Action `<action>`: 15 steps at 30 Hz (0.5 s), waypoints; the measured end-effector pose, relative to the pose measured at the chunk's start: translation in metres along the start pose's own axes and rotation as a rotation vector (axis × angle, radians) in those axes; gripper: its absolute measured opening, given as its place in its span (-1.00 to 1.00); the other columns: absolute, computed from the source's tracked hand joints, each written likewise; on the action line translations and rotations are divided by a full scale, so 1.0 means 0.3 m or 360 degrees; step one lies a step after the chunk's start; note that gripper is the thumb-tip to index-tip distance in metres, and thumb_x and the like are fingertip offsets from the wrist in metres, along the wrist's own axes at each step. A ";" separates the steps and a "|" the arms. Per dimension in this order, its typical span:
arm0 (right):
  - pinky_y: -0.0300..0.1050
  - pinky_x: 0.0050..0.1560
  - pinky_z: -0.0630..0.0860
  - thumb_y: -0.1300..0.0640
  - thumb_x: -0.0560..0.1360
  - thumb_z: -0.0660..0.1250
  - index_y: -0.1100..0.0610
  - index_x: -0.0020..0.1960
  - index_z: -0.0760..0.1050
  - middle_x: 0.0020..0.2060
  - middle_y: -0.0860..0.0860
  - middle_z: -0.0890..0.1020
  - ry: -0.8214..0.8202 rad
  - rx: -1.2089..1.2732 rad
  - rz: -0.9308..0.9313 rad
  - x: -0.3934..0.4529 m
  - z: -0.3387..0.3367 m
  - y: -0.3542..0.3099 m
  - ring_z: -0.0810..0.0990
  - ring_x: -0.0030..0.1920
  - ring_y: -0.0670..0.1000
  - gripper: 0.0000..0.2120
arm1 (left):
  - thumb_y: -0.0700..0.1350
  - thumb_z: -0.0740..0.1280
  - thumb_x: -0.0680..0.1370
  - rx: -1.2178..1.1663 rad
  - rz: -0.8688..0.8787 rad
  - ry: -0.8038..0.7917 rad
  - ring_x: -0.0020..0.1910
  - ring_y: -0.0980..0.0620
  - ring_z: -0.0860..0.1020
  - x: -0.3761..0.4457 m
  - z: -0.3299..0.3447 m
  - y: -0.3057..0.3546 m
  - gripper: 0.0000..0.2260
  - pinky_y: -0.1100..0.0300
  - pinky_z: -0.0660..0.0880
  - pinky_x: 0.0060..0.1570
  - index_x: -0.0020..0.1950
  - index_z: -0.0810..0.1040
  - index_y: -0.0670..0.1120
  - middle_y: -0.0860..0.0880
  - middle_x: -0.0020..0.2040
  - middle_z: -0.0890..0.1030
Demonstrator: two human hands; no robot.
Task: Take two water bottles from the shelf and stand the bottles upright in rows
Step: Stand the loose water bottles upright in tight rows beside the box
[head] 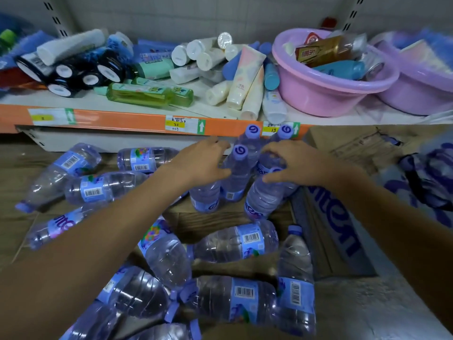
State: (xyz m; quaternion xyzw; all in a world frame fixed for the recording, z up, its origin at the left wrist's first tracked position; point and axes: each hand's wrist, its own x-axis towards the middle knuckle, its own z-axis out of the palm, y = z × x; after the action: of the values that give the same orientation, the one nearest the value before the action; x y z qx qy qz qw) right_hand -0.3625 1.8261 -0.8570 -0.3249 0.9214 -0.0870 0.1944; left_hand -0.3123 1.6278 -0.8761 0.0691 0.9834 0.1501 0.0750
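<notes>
Reaching in at the far end of the floor patch, under the orange shelf edge (122,121). Left hand (203,160) curling round the shoulder of an upright water bottle (206,195), right hand (291,160) clasping the top of another upright water bottle (262,200). Standing already: a small cluster, roughly five, caps showing a white swirl. Lying flat and waiting: a dozen or so loose bottles (235,241). Showing barcodes on the labels; brand lettering only partly legible. Reading "13" and "25" on the yellow price tags (273,130).

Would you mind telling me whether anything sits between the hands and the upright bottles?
Nothing visible does: the left hand and right hand are already at the upright bottles, beside the box.
</notes>
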 end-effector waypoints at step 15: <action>-0.04 -0.10 0.41 -0.04 0.39 0.41 0.12 -0.02 0.41 0.05 0.11 0.56 0.0367 -0.0085 0.0235 0.040 0.036 -0.003 0.54 0.07 0.18 -0.69 | -0.07 0.38 0.45 0.0089 0.0127 0.0098 0.06 -0.24 0.50 0.118 0.022 0.032 -0.70 0.07 0.40 -0.07 0.13 0.51 -0.16 -0.23 -0.04 0.55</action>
State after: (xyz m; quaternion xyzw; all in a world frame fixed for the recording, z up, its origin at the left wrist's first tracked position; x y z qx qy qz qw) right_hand -0.3662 1.8174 -0.8703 -0.2490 0.9611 -0.0847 0.0844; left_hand -0.3449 1.6443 -0.8839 0.1056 0.9855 0.1274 0.0367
